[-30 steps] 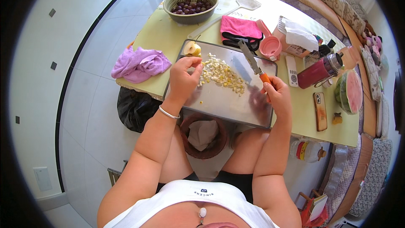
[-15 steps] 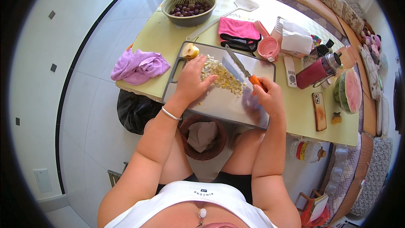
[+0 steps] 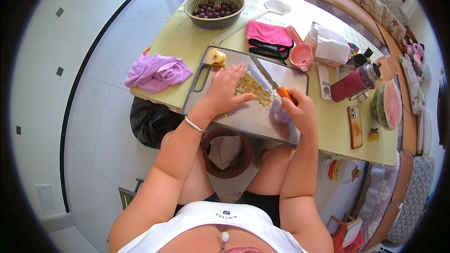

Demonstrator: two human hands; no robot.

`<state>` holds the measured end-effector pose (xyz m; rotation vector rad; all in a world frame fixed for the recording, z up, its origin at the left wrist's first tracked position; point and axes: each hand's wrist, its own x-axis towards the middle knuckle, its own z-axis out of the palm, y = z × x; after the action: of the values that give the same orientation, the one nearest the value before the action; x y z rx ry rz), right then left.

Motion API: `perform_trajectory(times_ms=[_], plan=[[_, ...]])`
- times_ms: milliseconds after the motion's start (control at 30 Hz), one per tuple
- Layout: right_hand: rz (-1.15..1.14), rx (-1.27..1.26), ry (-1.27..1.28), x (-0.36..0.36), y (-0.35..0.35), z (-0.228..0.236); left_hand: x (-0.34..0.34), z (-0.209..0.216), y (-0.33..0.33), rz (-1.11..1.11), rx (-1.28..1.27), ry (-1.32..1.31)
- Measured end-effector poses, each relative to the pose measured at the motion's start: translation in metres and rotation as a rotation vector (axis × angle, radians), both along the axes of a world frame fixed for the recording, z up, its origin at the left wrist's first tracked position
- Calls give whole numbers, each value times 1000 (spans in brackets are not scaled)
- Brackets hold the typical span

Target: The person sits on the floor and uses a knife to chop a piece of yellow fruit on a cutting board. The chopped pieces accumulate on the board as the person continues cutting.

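Observation:
My right hand is wrapped round the orange handle of a knife, whose blade points away to the left over the cutting board. Beside the blade lies a pile of finely chopped pale yellow pieces. My left hand, fingers stretched out and thumb apart, rests against the left side of this pile and covers part of it. Just beyond its fingertips, at the board's far left corner, sits a cut piece of pale fruit with yellowish skin, which looks like pear or apple.
Behind the board are a colander of dark round fruit, a fly swatter, a pink cloth and a pink cup. A purple towel lies left; a remote, bottle, phone and cut watermelon stand right.
My left hand has slid right and spread over the chopped pieces, hiding more of them. The knife stays in my right hand, nearly in place. The whole view has shifted slightly.

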<state>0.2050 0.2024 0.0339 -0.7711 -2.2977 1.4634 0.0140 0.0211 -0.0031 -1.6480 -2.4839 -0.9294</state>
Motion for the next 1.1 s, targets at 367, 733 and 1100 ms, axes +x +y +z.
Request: perform_trajectory(times_ms=[367, 733, 1100], plan=[[-17, -45, 33, -1, -1, -1, 5, -6, -5, 269, 51, 87], [-8, -31, 22, 2, 1, 2, 0, -9, 0, 166, 40, 20], [129, -65, 10, 3, -1, 2, 4, 7, -5, 254, 350, -200]])
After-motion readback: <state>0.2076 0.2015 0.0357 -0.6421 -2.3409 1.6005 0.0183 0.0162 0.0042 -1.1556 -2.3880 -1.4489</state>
